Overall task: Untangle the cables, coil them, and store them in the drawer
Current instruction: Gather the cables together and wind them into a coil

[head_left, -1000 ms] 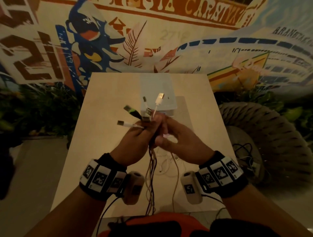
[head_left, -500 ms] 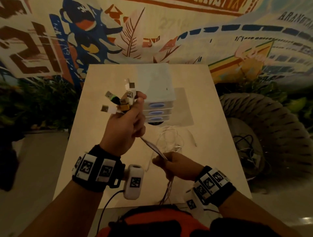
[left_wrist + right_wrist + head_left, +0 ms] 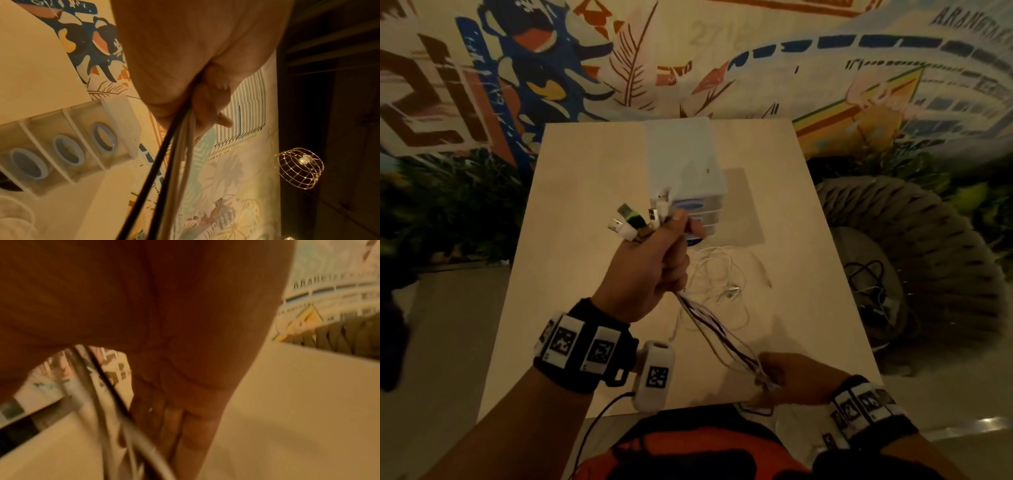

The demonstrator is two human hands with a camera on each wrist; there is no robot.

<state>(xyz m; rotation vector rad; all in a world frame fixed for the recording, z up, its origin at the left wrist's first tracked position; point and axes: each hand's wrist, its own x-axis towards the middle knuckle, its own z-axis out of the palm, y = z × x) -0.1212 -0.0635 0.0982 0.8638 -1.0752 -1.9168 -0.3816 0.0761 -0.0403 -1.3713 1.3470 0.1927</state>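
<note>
My left hand is raised over the table and grips a bundle of cables just below their USB plugs, which fan out above the fist. The strands run taut down to my right hand near the table's front edge, which holds them lower down. The left wrist view shows black and pale cables leaving the closed fingers. In the blurred right wrist view, cables pass beside curled fingers. A white drawer unit with blue handles stands at mid-table, drawers closed.
A loose white cable lies tangled on the table in front of the drawer unit. A woven chair with dark cables on its seat stands to the right. A painted wall lies behind the table.
The hands, together at first, have drawn apart: the left keeps the plug ends raised while the right has slid down the bundle toward the front right edge, stretching the strands.
</note>
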